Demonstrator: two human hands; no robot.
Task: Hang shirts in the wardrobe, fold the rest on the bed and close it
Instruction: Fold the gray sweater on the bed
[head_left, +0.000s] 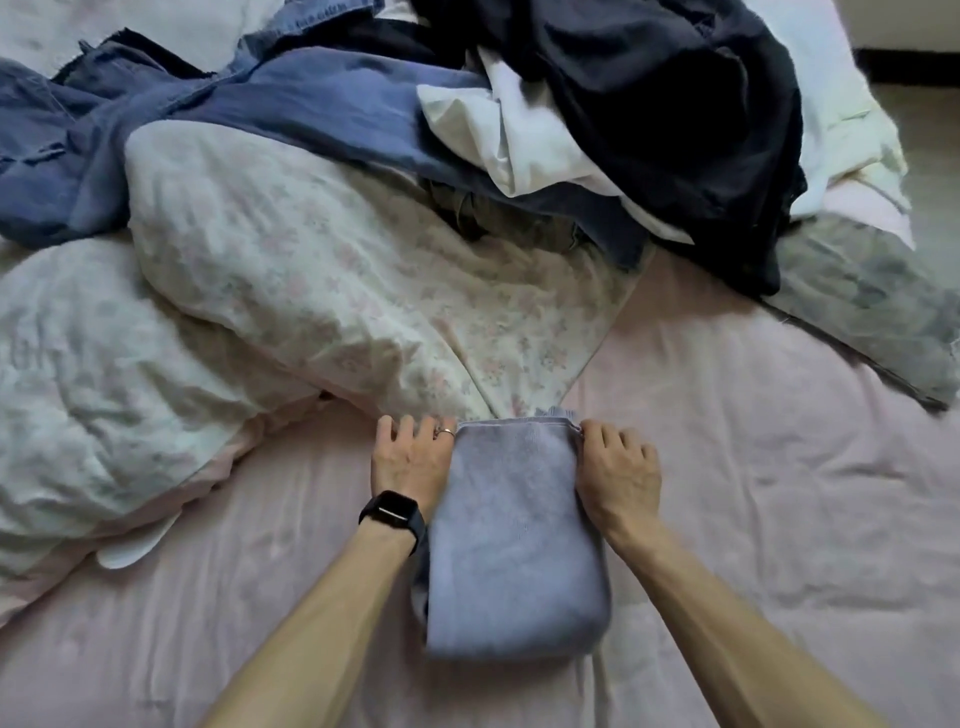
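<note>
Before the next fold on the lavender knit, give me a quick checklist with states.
1. Lavender knit lies flat on the pink sheet: ok.
2. Left hand and right hand at its far corners: ok.
3. Firm grip on both corners: cannot tell; the right hand's fingers curl on its corner, the left thumb is hidden.
4. Far edge apart from the floral duvet: not ok, they touch.
5. Layers aligned: not ok, an under layer peeks out on the left side.
6. Clothes pile dealt with: not ok, it lies unfolded beyond the duvet.
</note>
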